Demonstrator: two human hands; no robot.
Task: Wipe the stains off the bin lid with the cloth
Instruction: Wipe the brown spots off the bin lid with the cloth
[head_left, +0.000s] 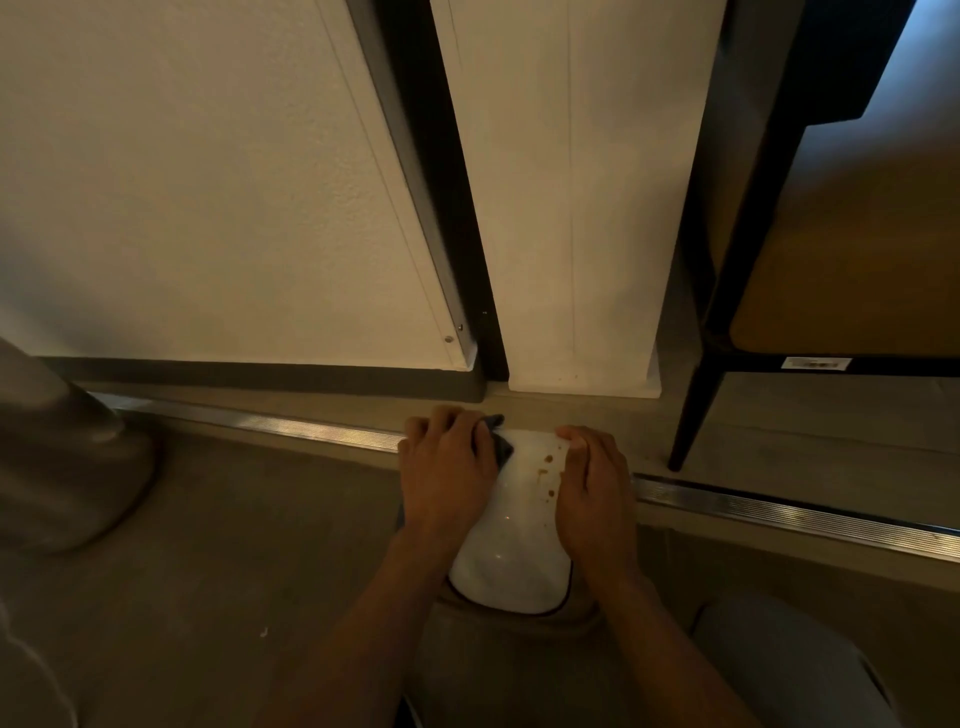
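Observation:
A white glossy bin lid (511, 545) lies low in the middle of the view, between my two hands. Several brown stains (546, 470) dot its far right part. My left hand (447, 473) grips a dark cloth (496, 441) with curled fingers at the lid's far left edge; most of the cloth is hidden under the hand. My right hand (592, 483) curls over the lid's right edge and holds it, just right of the stains.
A white wall panel (571, 208) and a dark door frame (447, 208) stand right behind the bin. A ribbed metal floor strip (779, 512) runs across. A black chair leg (693, 415) stands to the right. A grey rounded object (67, 457) sits at the left.

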